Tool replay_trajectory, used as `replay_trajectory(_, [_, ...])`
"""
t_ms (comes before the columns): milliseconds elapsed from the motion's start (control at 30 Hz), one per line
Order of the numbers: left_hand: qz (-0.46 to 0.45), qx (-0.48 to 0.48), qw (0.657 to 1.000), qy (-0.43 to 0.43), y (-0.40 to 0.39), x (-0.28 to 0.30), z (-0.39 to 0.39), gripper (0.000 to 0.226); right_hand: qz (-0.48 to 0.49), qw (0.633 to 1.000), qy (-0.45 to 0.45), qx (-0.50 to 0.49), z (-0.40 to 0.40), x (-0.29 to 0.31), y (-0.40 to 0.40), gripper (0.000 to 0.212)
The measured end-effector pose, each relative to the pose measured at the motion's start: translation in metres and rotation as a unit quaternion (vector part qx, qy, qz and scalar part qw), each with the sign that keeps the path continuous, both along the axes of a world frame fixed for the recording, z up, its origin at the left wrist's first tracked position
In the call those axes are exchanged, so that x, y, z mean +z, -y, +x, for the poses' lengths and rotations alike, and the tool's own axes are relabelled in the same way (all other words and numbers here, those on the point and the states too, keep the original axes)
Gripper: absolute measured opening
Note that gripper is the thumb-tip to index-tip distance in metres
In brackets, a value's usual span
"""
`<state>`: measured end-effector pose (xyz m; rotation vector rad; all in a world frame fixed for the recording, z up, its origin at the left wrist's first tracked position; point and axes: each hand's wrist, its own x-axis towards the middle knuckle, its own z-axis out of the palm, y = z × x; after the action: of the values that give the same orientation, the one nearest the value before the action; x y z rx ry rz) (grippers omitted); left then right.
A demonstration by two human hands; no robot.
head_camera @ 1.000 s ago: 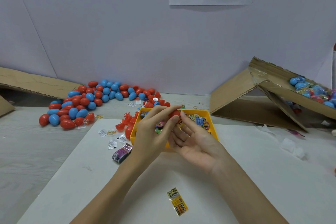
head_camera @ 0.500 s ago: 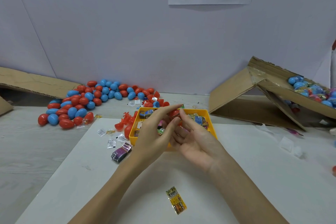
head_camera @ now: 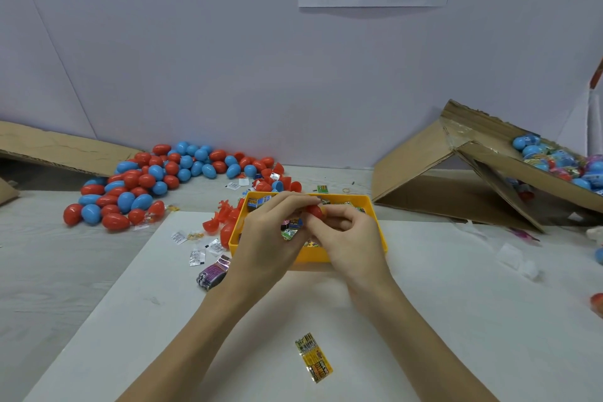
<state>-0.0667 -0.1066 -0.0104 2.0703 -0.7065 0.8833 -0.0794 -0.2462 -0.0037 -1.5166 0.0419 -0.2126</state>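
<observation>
Far out to the left of the yellow tray (head_camera: pixel 313 255), a flat cardboard sheet (head_camera: pixel 49 147) lies against the wall. Closer in on that side sits a big heap of red and blue eggs (head_camera: pixel 156 179). Right beside the tray's left wall there are loose red egg halves (head_camera: pixel 222 219), a scatter of small white sachets (head_camera: pixel 195 254) and a purple packet (head_camera: pixel 213 274) at its near-left corner.

Now the action, right over the tray: the left hand (head_camera: pixel 270 238) comes in from the tray's near-left with its fingers curled, pinching the red egg (head_camera: pixel 315 211) at the fingertips. The egg is held just above the tray's jumble of printed packets, towards its far rim. The right hand (head_camera: pixel 349 238) meets it there, fingers and thumb bent round the same egg, so both hands are clamped on it, knuckles nearly touching.

Nearer than the tray, a yellow packet (head_camera: pixel 314 356) lies alone on the white sheet. Off to the tray's right, a tipped cardboard box (head_camera: pixel 456 179) holds more blue and red eggs.
</observation>
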Motion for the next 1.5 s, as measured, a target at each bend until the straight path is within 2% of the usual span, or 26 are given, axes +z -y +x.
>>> replay_trajectory(167, [0.004, 0.000, 1.000, -0.009, 0.001, 0.002, -0.003, 0.042, -0.028, 1.000, 0.009, -0.010, 0.003, -0.001, 0.003, 0.022])
replay_trajectory(300, [0.043, -0.002, 0.999, 0.007, 0.003, 0.002, -0.003, 0.043, -0.057, 0.998, 0.016, -0.015, 0.006, -0.001, 0.008, 0.022])
replay_trajectory(433, [0.089, -0.001, 0.996, 0.008, 0.002, -0.003, 0.001, 0.043, -0.083, 0.996, -0.014, -0.011, 0.006, -0.003, 0.008, 0.022])
replay_trajectory(600, [0.103, 0.011, 0.995, 0.004, -0.001, -0.004, 0.001, 0.054, -0.080, 0.997, -0.010, 0.019, 0.005, 0.005, 0.016, 0.022])
replay_trajectory(667, [0.094, 0.025, 0.995, -0.005, -0.001, -0.002, 0.000, 0.056, -0.007, 0.998, -0.054, 0.037, 0.012, 0.018, 0.029, 0.032])
replay_trajectory(733, [0.096, 0.042, 0.994, -0.005, -0.003, -0.001, 0.000, 0.048, 0.160, 0.981, -0.079, 0.069, 0.023, 0.043, 0.055, 0.036])
replay_trajectory(800, [0.106, 0.050, 0.993, -0.004, -0.006, 0.001, 0.002, 0.035, 0.344, 0.937, -0.039, 0.050, 0.038, 0.076, 0.091, 0.040])
replay_trajectory(867, [0.114, 0.053, 0.992, -0.003, -0.007, 0.000, 0.004, 0.023, 0.443, 0.896, 0.016, -0.007, 0.052, 0.100, 0.122, 0.059])
replay_trajectory(933, [0.118, 0.057, 0.991, -0.006, -0.008, -0.001, 0.005, 0.016, 0.427, 0.904, 0.020, -0.032, 0.064, 0.103, 0.138, 0.067])
replay_trajectory(1067, [0.117, 0.071, 0.990, -0.021, -0.010, -0.004, 0.006, 0.012, 0.341, 0.939, -0.047, 0.021, 0.068, 0.059, 0.125, 0.038])
replay_trajectory(1200, [0.110, 0.096, 0.988, -0.048, -0.012, -0.004, 0.008, 0.012, 0.328, 0.936, -0.089, 0.094, 0.054, 0.010, 0.088, 0.030])
replay_trajectory(1300, [0.047, 0.127, 0.986, -0.102, -0.014, -0.004, 0.013, 0.014, 0.290, 0.948, -0.088, 0.094, 0.050, -0.004, 0.072, 0.029])
replay_trajectory(1400, [-0.011, 0.184, 0.966, -0.179, -0.024, -0.001, 0.034, 0.021, 0.312, 0.942, -0.087, 0.092, 0.051, -0.004, 0.074, 0.029])
replay_trajectory(1500, [0.043, 0.243, 0.935, -0.256, -0.045, 0.008, 0.080, 0.037, 0.336, 0.933, -0.097, 0.089, 0.051, -0.005, 0.076, 0.028])
